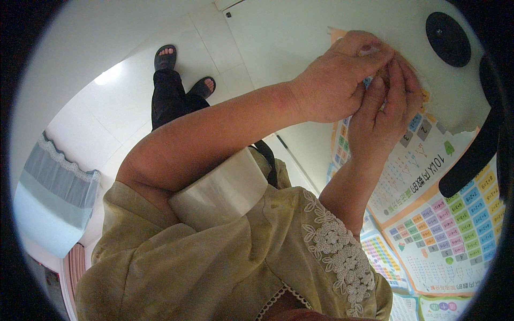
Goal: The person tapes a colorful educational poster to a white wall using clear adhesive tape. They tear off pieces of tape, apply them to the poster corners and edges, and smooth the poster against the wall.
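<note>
My left hand and my right hand meet at the upper right, fingertips pinched together. Whether a thin thing is held between them is hidden by the fingers. Just behind them is a children's arithmetic poster on a pale upright surface; it has an orange border and a ragged torn edge. A wide roll of clear tape rests in the crook of my left arm against my body. I cannot tell whether the arm passes through the roll.
More printed posters cover the surface at the lower right. A black oval disc and a black curved piece are at the right rim. My sandalled feet stand on a tiled floor. A blue cloth cover with lace trim is at the left.
</note>
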`<state>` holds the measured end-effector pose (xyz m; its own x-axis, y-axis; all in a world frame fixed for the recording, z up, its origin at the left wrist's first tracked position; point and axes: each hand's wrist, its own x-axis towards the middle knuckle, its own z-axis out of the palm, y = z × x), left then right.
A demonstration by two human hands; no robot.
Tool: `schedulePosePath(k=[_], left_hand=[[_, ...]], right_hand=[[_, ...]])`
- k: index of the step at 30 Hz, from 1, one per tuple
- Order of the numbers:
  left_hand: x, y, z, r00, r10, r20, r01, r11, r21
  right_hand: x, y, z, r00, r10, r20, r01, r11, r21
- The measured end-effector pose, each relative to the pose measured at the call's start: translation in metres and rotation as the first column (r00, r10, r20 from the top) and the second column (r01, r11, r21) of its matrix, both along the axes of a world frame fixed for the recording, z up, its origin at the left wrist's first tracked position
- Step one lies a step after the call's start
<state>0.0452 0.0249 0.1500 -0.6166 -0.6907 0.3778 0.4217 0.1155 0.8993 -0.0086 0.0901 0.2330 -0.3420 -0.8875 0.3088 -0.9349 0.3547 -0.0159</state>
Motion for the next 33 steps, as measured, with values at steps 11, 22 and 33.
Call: schedulePosePath(k=[11,22,33], left_hand=[[0.0021,-0.0015,0.0013,0.999,0.003,0.051,-0.003,1.0,0.003],[0.0039,-0.002,0.0036,0.999,0.031,0.035,-0.031,0.999,-0.008],[0.002,-0.0025,0.0025,0.997,0.053,0.049,-0.05,0.998,-0.049]], right_hand=[[-0.0006,0.0021,0.003,0.999,0.013,0.042,-0.014,1.0,0.027],[-0.0008,0.0021,0.0045,1.0,-0.003,0.008,0.003,1.0,0.03],[0.0006,0.001,0.0086,0.999,-0.012,0.03,0.01,0.998,0.068]])
